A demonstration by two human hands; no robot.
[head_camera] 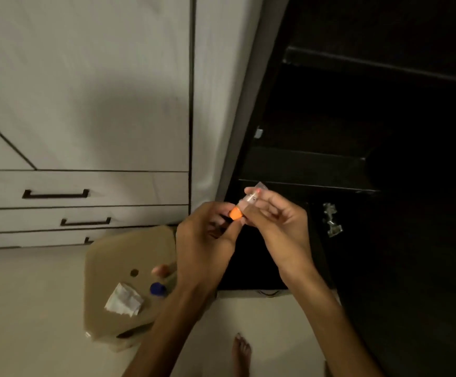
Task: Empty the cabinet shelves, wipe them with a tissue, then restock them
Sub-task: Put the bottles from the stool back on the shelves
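With the dark cabinet shelves apparently bare and a crumpled tissue lying on the stool, the left hand and right hand together pinch a small orange-capped bottle, so restocking seems unfinished.

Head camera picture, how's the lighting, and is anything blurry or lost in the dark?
Head view: dim and warm; the open cabinet is nearly black, its shelves barely traceable; both hands, left hand and right hand, and the orange-capped item look soft; straight door edges lean.
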